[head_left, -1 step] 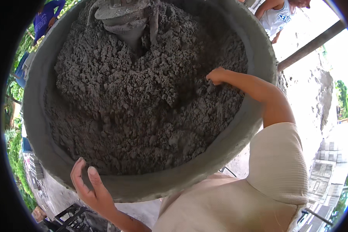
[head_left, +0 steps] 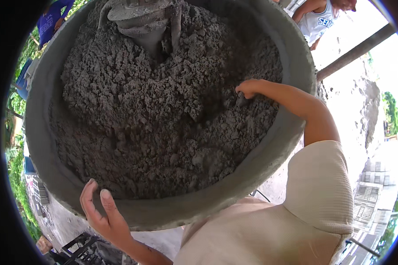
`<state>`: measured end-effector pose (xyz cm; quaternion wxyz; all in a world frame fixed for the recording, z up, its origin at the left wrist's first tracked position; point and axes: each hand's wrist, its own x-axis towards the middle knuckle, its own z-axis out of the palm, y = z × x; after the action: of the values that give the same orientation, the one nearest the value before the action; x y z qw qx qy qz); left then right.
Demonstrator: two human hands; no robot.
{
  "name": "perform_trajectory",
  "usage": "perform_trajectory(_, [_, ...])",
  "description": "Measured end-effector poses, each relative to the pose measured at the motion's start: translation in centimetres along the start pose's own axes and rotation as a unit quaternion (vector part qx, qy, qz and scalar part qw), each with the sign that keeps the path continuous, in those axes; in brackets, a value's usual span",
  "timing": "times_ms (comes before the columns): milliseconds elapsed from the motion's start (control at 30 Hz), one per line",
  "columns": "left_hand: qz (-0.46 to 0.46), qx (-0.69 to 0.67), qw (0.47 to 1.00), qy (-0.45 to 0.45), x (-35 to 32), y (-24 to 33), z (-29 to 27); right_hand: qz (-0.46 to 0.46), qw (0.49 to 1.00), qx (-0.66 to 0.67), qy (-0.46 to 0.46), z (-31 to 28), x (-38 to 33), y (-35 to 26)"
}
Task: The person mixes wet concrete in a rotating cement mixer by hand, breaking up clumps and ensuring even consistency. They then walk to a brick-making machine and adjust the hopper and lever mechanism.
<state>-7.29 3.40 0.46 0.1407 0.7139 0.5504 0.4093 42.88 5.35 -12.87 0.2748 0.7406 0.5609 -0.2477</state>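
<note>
A wide round grey mixing drum [head_left: 163,212] holds a heap of damp, crumbly mortar mix [head_left: 132,110]. My right hand [head_left: 248,88] reaches in over the right side, its fingers closed just above the mix. A dark grey lump shows under those fingers, but what they hold is too covered to make out. At the drum's near left rim is my left hand [head_left: 104,212], thumb and fingers apart and nothing in them. A mortar-coated metal mixing shaft [head_left: 141,26] with side arms goes down into the heap at the far side.
Beyond the rim stand a person in a white tank top [head_left: 318,22] at far right and another in a blue shirt [head_left: 50,22] at far left. A pole [head_left: 353,53] slants up to the right. Dark crates [head_left: 82,247] lie below left, pale blocks [head_left: 369,198] at right.
</note>
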Motion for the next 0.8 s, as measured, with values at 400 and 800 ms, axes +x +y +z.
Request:
perform_trajectory(400, [0.020, -0.010, 1.000, 0.007, 0.7, 0.1, -1.5, -0.125, 0.986, -0.105, -0.033, 0.7, -3.1, -3.3])
perform_trajectory(800, [0.038, -0.025, 0.999, 0.003, 2.5, -1.0, -3.8, -0.094, 0.941, 0.315, 0.083, -9.9, -19.3, -14.1])
